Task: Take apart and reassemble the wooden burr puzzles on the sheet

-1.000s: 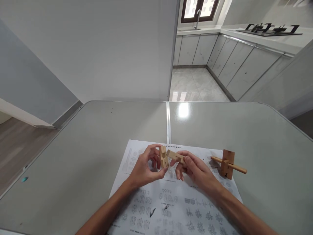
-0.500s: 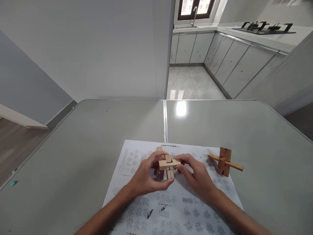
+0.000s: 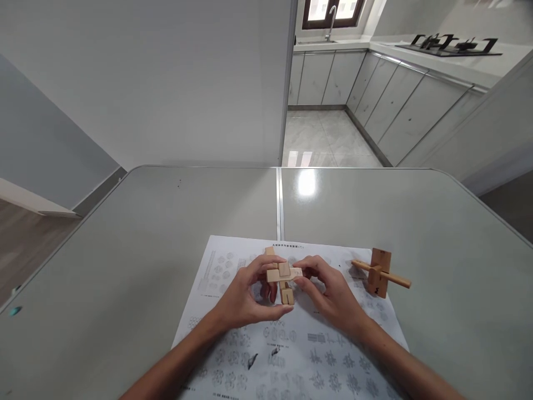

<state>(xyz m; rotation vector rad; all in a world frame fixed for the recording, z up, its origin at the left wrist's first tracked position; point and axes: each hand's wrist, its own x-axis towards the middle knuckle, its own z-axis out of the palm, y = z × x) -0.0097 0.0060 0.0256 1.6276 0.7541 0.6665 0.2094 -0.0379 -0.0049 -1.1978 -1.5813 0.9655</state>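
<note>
Above a printed diagram sheet [image 3: 250,383], both hands hold a wooden interlocking puzzle [image 3: 287,295] made of notched, light-coloured bars. My left hand [image 3: 238,294] curls around its left side, the thumb under the lower block and the index finger along the top. A horizontal bar [image 3: 272,275] crosses the front of the puzzle. Its right end is pinched between the thumb and index finger of my right hand [image 3: 328,289]. My left fingers partly hide the back of the puzzle.
A second wooden piece [image 3: 380,272], a flat plate crossed by a rod, rests at the sheet's right edge. The sheet lies on a grey table [image 3: 125,250] with a central metal seam [image 3: 279,205]. A small teal object [image 3: 15,310] sits at far left.
The crossing bar now sits flatter and closer against the upright block of the puzzle; before, it was tilted with a gap. Both hands stay on the puzzle. The view has shifted slightly.
</note>
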